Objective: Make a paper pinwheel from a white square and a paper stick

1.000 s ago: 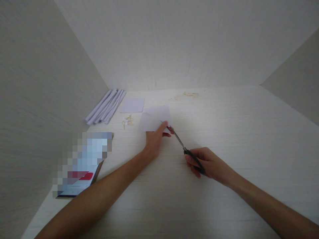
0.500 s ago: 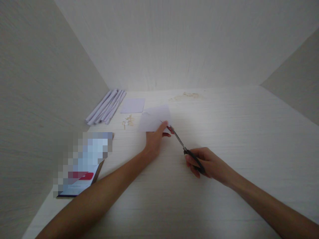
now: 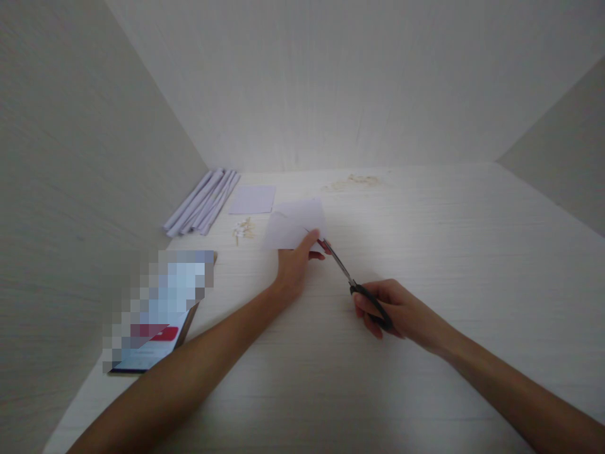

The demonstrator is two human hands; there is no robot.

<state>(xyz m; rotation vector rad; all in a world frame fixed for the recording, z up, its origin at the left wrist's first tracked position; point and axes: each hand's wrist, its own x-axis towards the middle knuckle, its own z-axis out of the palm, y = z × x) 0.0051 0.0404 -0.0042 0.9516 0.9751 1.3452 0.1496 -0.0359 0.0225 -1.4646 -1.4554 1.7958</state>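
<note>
My left hand [image 3: 295, 265] pinches the near edge of a white sheet of paper [image 3: 293, 228], held just above the pale tabletop [image 3: 425, 252]. My right hand [image 3: 397, 312] grips the black handles of a pair of scissors [image 3: 352, 284]. The scissor blades point up and left, and their tips meet the paper's near edge beside my left thumb.
Several rolled white paper tubes [image 3: 201, 202] lie at the back left against the left wall. A flat paper square [image 3: 253, 199] and small tan scraps [image 3: 243, 229] sit near them. A phone [image 3: 155, 315] with a lit screen lies at the near left. Walls enclose three sides.
Almost nothing differs: both hands, the paper and the scissors stay in place, with only a slight shift of the whole view.
</note>
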